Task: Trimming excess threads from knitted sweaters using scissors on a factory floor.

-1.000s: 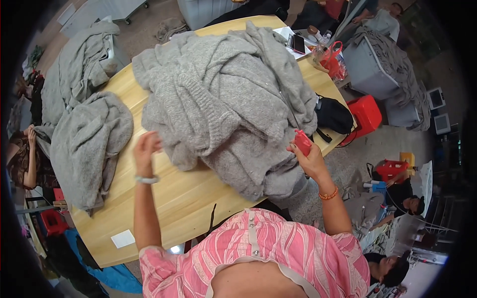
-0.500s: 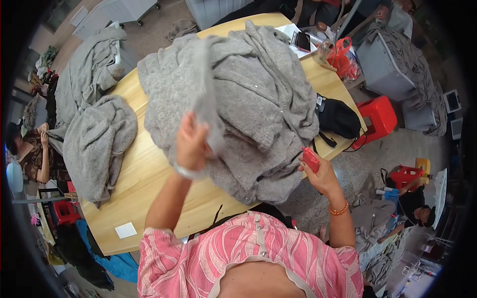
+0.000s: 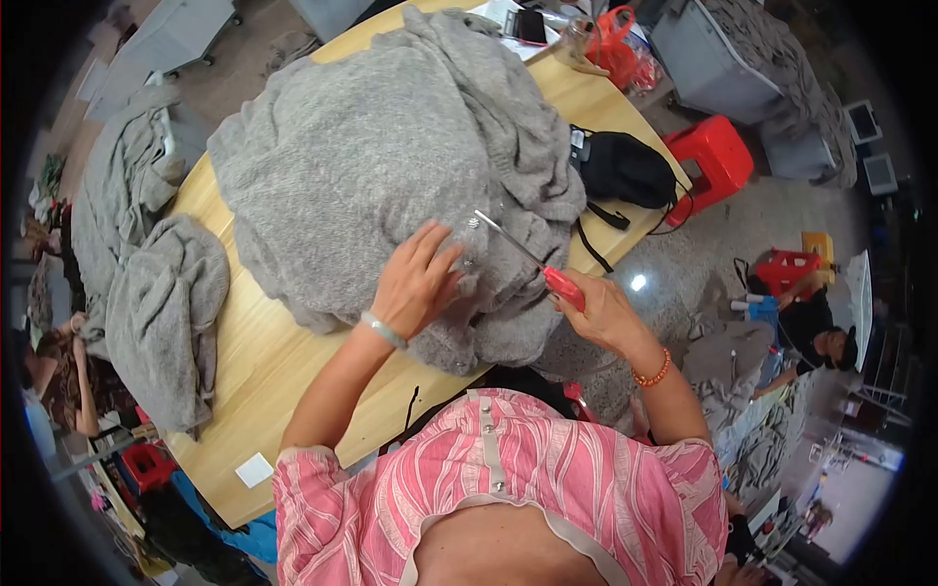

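Note:
A heap of grey knitted garments (image 3: 342,146) covers the middle of the wooden table (image 3: 256,396). My left hand (image 3: 418,278) lies on the near part of the top garment, palm down with its fingers stretched out. In my right hand (image 3: 596,311) is a red-handled tool (image 3: 564,286) with a long, thin metal shaft. Its tip points up and left, just beside a small shiny round piece (image 3: 473,223) on the knit. Whether the tip touches the cloth I cannot tell.
More grey knitwear (image 3: 161,313) hangs over the left table edge. A black bag (image 3: 630,168) with straps lies at the right edge, beyond it a red stool (image 3: 711,161). At the back are a phone (image 3: 528,26) and a red plastic bag (image 3: 616,47). Other people sit on both sides.
The lifted, blurred piece of knitwear now lies spread over the heap. My left hand has come down onto it and opened. My right hand has brought the tool over the garment.

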